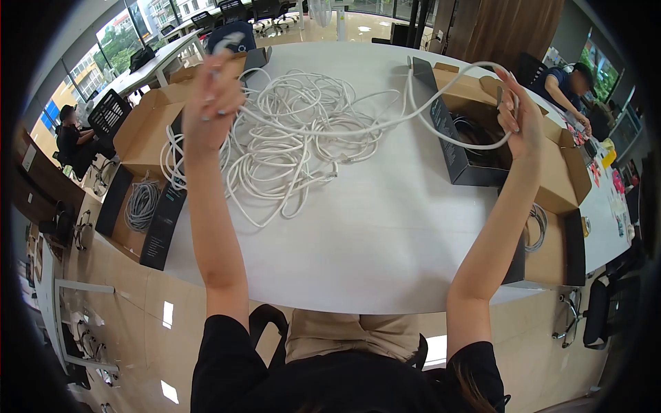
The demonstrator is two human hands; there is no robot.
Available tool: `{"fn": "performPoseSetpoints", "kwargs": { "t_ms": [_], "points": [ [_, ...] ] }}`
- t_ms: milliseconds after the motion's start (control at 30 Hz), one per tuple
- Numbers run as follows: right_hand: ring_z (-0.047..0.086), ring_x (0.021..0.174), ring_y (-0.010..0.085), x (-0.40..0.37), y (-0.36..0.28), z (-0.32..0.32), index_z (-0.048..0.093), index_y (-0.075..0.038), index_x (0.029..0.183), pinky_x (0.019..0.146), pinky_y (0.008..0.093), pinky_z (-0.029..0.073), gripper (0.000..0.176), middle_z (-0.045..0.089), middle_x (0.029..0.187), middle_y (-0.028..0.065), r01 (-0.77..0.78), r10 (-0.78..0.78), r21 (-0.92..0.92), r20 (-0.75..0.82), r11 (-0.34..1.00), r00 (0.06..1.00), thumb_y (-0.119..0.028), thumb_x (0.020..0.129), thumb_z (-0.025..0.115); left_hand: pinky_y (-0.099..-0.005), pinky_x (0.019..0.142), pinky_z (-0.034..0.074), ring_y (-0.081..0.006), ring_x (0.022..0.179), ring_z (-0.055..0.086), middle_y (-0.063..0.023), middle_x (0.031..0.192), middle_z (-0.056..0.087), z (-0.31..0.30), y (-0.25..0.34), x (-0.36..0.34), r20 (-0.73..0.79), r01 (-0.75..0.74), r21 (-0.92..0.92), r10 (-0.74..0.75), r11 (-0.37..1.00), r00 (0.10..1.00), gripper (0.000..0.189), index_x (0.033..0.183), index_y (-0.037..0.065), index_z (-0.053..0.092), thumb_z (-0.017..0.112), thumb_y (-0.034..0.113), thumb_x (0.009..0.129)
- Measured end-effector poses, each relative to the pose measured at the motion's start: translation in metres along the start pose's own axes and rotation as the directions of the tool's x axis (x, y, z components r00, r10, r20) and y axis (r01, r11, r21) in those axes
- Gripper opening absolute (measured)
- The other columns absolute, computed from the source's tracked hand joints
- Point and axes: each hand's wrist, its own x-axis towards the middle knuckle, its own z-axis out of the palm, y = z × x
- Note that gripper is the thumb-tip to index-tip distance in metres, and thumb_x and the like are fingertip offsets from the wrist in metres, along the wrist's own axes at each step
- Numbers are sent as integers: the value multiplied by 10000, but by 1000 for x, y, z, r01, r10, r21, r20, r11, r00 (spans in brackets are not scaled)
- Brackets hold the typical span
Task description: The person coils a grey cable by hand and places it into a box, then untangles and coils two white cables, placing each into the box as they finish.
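Note:
A large tangle of white cable [296,141] lies across the far left and middle of the white table. From it a strand runs right and rises into a loop, where my right hand [522,120] has its fingers curled round the white cable, above an open box. My left hand [213,103] is raised at the left edge of the tangle, its fingers drawn together and smeared by motion. A pale blurred piece sticks up from its fingertips; what it is I cannot make out. A cable plug [335,171] rests at the tangle's front edge.
An open black box [475,168] holding dark cable stands under my right hand. Nearer me, another box [575,248] holds a grey coil [536,227]. At left, an open box [162,230] contains a grey cable coil [142,205]. Two people sit farther off, one each side.

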Motion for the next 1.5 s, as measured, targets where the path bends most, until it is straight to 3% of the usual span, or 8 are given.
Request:
{"fn": "performPoseSetpoints", "kwargs": {
  "t_ms": [133, 433, 633, 833, 967, 1200, 1300, 1500],
  "points": [
    [233, 385, 16, -11, 1, 53, 523, 58, 1168, 354, 173, 164, 329, 373, 554, -29, 182, -192, -205, -34, 962, 981, -165, 937, 448, -181, 411, 239, -25, 449, 309, 46, 578, 377, 29, -44, 19, -123, 246, 413, -214, 877, 969, 253, 803, 108, 413, 410, 319, 943],
    [340, 493, 5, -29, 25, 110, 597, -58, 1151, 437, 170, 218, 275, 512, 616, -30, 305, -189, -335, 337, 891, 922, -156, 911, 503, -179, 458, 320, -84, 562, 469, -43, 723, 548, 37, -118, 23, -165, 531, 338, -507, 777, 846, 240, 955, 116, 461, 414, 351, 940],
    [450, 570, 43, -37, 49, 130, 613, -30, 1122, 500, 176, 337, 259, 551, 671, 0, 321, -71, -253, 675, 913, 735, -77, 879, 536, -210, 637, 477, -121, 796, 587, -106, 1062, 601, 12, -132, 23, -219, 463, 130, -430, 877, 876, 254, 1087, 44, 450, 373, 250, 959],
    [547, 559, 89, -41, 55, 136, 644, -101, 1091, 505, 224, 408, 281, 604, 652, 53, 352, 312, -531, 797, 771, 517, -49, 819, 593, -263, 770, 510, -147, 970, 579, -87, 1277, 478, -14, -113, 28, -53, 225, -636, -332, 738, 942, 239, 1135, -17, 432, 343, 111, 954],
    [542, 531, 89, -40, 49, 128, 652, -112, 1078, 490, 222, 403, 269, 604, 621, 56, 342, 425, -630, 747, 697, 512, -63, 820, 594, -272, 706, 503, -132, 787, 599, -61, 1038, 590, -26, -98, 25, 50, 170, -871, -261, 460, 964, 299, 1207, -5, 379, 388, 68, 917],
    [487, 481, 67, -31, 47, 118, 712, -80, 897, 459, 235, 365, 174, 565, 531, 34, 111, 611, -885, 398, 451, 684, -207, 792, 657, -204, 494, 337, -43, 455, 378, 52, 584, 385, -3, -64, 23, 184, 175, -772, -48, 611, 982, 250, 1168, 9, 371, 331, 62, 927],
    [468, 478, 58, -21, 42, 102, 711, -53, 780, 462, 235, 337, 214, 554, 521, 19, 85, 541, -958, 228, 276, 810, -265, 769, 681, -203, 411, 209, -39, 365, 233, 59, 518, 262, 8, -47, 20, 217, 186, -687, -46, 702, 975, 114, 990, 54, 386, 320, 139, 951],
    [525, 577, 79, 3, 58, 46, 703, -52, 809, 569, 210, 384, 79, 587, 584, 7, 263, 182, -865, 367, 428, 912, -110, 771, 666, -210, 342, 113, -23, 340, 150, 80, 462, 162, 27, -37, 13, 262, 190, -405, -86, 894, 961, 197, 858, 103, 338, 332, 262, 974]
  ]
}}
